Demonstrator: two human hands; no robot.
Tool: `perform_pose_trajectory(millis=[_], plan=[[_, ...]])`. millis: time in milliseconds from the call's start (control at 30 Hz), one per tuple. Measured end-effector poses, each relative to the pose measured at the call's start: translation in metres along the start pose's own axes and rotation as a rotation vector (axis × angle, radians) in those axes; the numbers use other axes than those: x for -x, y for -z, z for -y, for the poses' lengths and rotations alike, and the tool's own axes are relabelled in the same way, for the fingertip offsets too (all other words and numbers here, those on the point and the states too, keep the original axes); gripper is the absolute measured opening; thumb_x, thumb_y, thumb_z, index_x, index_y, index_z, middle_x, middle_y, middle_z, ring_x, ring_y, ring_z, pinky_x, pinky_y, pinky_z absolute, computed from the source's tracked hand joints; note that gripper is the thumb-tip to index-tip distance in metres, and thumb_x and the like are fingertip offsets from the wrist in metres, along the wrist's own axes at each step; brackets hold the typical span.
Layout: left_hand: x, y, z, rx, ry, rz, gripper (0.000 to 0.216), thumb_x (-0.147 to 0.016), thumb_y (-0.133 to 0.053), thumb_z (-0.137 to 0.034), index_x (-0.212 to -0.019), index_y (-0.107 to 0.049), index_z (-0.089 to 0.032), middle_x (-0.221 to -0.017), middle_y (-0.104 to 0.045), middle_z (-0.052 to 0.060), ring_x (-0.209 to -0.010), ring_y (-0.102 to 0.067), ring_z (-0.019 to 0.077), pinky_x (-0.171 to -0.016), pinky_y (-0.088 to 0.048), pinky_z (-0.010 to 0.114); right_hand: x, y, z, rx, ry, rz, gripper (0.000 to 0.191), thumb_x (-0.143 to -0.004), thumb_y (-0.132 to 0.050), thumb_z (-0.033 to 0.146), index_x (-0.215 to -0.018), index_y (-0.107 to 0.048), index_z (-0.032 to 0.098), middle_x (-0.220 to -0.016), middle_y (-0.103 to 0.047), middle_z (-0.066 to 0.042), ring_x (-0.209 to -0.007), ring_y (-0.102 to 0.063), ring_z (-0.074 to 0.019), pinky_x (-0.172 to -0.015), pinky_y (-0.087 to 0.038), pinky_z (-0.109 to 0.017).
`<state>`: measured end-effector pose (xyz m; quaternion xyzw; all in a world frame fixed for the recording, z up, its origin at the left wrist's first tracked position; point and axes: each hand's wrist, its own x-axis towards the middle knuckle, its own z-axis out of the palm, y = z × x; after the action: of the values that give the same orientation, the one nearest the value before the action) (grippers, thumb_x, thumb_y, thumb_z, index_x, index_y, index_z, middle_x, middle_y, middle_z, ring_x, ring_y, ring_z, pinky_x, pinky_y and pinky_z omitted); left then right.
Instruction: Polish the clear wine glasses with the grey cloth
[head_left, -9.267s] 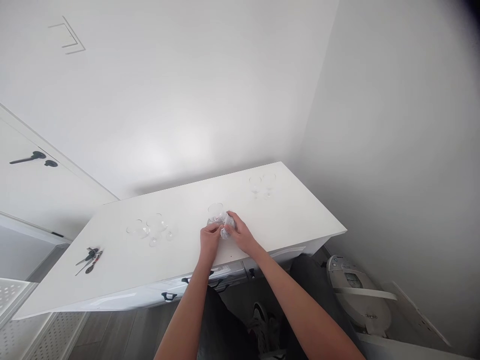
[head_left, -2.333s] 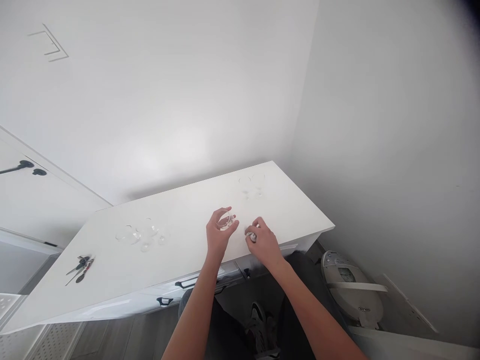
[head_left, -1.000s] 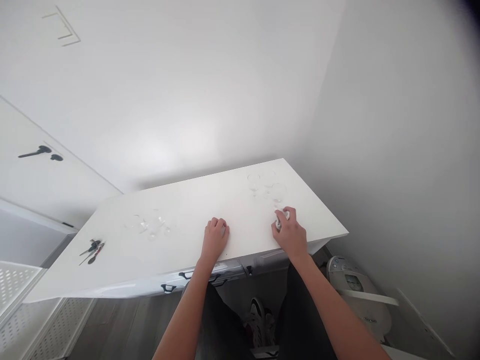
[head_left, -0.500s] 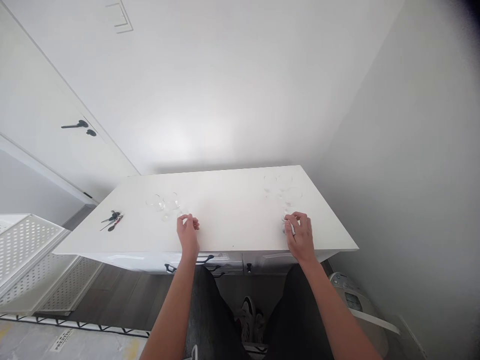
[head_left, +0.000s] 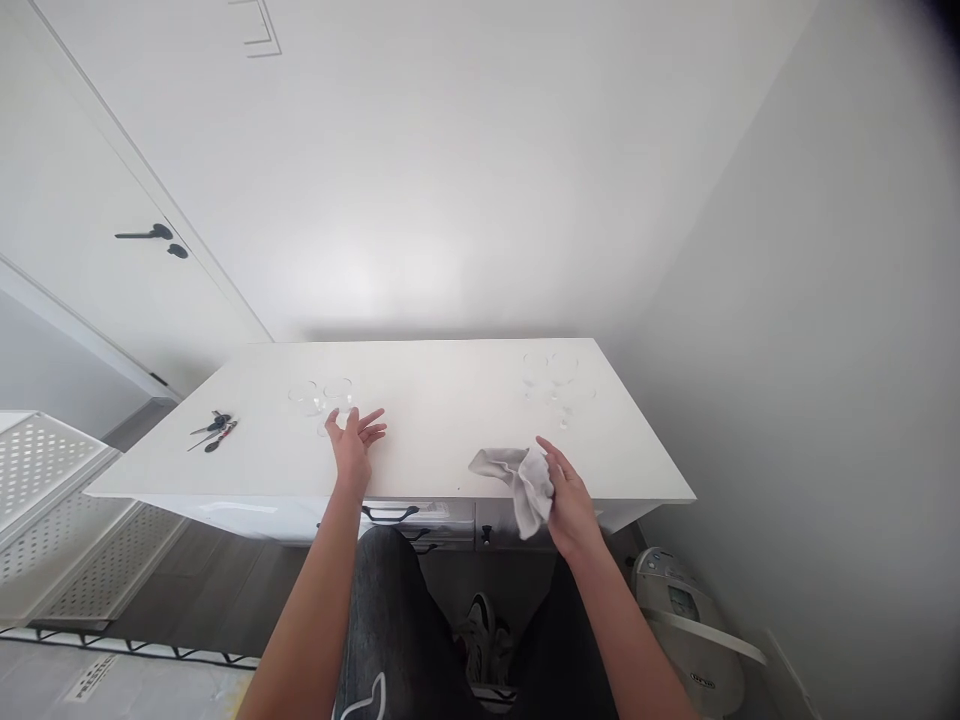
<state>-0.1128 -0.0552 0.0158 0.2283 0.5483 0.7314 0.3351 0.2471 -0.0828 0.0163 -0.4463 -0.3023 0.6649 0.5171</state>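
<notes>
A crumpled light-grey cloth (head_left: 531,488) hangs from my right hand (head_left: 571,505), over the front edge of the white cabinet top. My left hand (head_left: 355,448) is open, with its fingers spread, right beside clear stemmed glasses on the left part of the top. One glass (head_left: 337,392) stands just beyond its thumb and forefinger; whether they touch is hard to tell. Another glass (head_left: 303,398) is a little farther left. On the right, beyond my right hand, several more clear glasses (head_left: 564,370) stand in a group, their outlines faint against the white.
Dark-handled utensils (head_left: 216,430) lie at the left end of the cabinet top (head_left: 427,420). Below the front edge are drawers with dark handles (head_left: 390,514). A rounded appliance (head_left: 686,625) stands on the floor at right, and white perforated baskets (head_left: 56,520) at left.
My right hand has lifted the cloth off the top and moved left and nearer to me. My left hand has shifted left toward the glasses and spread its fingers.
</notes>
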Motion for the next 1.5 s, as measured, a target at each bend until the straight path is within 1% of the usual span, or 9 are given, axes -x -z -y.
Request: perform_pose_trajectory(millis=[200,367,567,733,900,1067,1200,1400,1500], plan=[[-0.011,-0.004,-0.01,0.108,0.044,0.122,0.055,-0.091,-0.071,-0.045,-0.132,-0.039,-0.026,-0.12,-0.076,0.016,-0.088,-0.078,0.0208,-0.076,-0.059,0.031,0.007,0.005,0.006,0.088,0.057,0.126,0.034,-0.084,-0.076,0.046,-0.112,-0.077,0.026,-0.132,-0.066,-0.007,-0.109,-0.061,-0.0245,-0.079,-0.052,-0.031],[-0.005,-0.019,-0.019,0.142,0.078,0.156,0.039,-0.087,-0.077,-0.039,-0.107,-0.05,-0.021,-0.126,-0.073,0.018,-0.105,-0.076,0.0233,-0.078,-0.058,0.028,0.013,-0.004,0.01,0.061,0.079,0.17,0.037,-0.082,-0.08,0.042,-0.114,-0.072,0.026,-0.118,-0.069,-0.008,-0.105,-0.062,-0.0245,-0.085,-0.051,-0.035],[0.078,-0.05,-0.013,0.112,0.163,0.297,0.052,-0.082,-0.083,-0.039,-0.117,-0.048,-0.026,-0.099,-0.079,0.008,-0.099,-0.077,0.024,-0.086,-0.057,0.035,0.021,-0.013,0.017,0.162,0.151,0.146,0.026,-0.09,-0.071,0.048,-0.105,-0.069,0.027,-0.097,-0.066,-0.003,-0.079,-0.057,-0.0177,-0.067,-0.046,-0.028],[0.141,-0.067,-0.019,0.039,0.232,0.497,0.051,-0.083,-0.082,-0.045,-0.117,-0.049,-0.026,-0.113,-0.078,0.012,-0.118,-0.07,0.0264,-0.107,-0.048,0.044,0.025,-0.023,0.04,0.275,0.168,0.339,0.03,-0.091,-0.068,0.047,-0.114,-0.07,0.027,-0.096,-0.069,-0.003,-0.077,-0.059,-0.0184,-0.067,-0.046,-0.03],[0.168,-0.08,-0.031,0.067,0.311,0.654,0.059,-0.073,-0.089,-0.045,-0.115,-0.052,-0.026,-0.11,-0.074,0.009,-0.103,-0.072,0.0237,-0.089,-0.053,0.033,0.019,-0.035,0.052,0.297,0.183,0.42,0.036,-0.087,-0.073,0.051,-0.11,-0.07,0.024,-0.081,-0.065,-0.001,-0.069,-0.053,-0.0158,-0.062,-0.041,-0.027],[0.183,-0.082,-0.028,0.089,0.417,0.665,0.062,-0.068,-0.091,-0.046,-0.112,-0.052,-0.028,-0.085,-0.069,-0.001,-0.081,-0.068,0.0161,-0.074,-0.05,0.024,0.011,-0.047,0.05,0.308,0.253,0.296,0.039,-0.089,-0.069,0.058,-0.108,-0.068,0.024,-0.076,-0.061,-0.001,-0.063,-0.048,-0.0145,-0.058,-0.039,-0.027],[0.177,-0.079,-0.028,0.022,0.359,0.558,0.057,-0.069,-0.091,-0.042,-0.108,-0.052,-0.028,-0.075,-0.065,-0.005,-0.072,-0.064,0.0138,-0.069,-0.049,0.023,0.011,-0.046,0.049,0.308,0.205,0.289,0.045,-0.087,-0.069,0.06,-0.115,-0.067,0.025,-0.074,-0.062,0.0,-0.063,-0.049,-0.0149,-0.057,-0.039,-0.026],[0.16,-0.075,-0.043,0.027,0.292,0.467,0.055,-0.072,-0.089,-0.041,-0.109,-0.051,-0.029,-0.08,-0.064,-0.004,-0.068,-0.062,0.013,-0.064,-0.05,0.024,0.025,-0.038,0.046,0.167,-0.119,0.594,0.071,-0.078,-0.083,0.05,-0.14,-0.054,0.032,-0.095,-0.071,-0.003,-0.081,-0.064,-0.0196,-0.07,-0.048,-0.029],[0.152,-0.073,-0.05,-0.028,0.273,0.457,0.057,-0.07,-0.089,-0.041,-0.111,-0.052,-0.027,-0.082,-0.066,-0.001,-0.069,-0.064,0.0151,-0.063,-0.051,0.025,0.029,-0.039,0.042,0.121,-0.075,0.556,0.051,-0.079,-0.082,0.048,-0.122,-0.066,0.027,-0.094,-0.07,-0.004,-0.083,-0.062,-0.0198,-0.071,-0.048,-0.029]])
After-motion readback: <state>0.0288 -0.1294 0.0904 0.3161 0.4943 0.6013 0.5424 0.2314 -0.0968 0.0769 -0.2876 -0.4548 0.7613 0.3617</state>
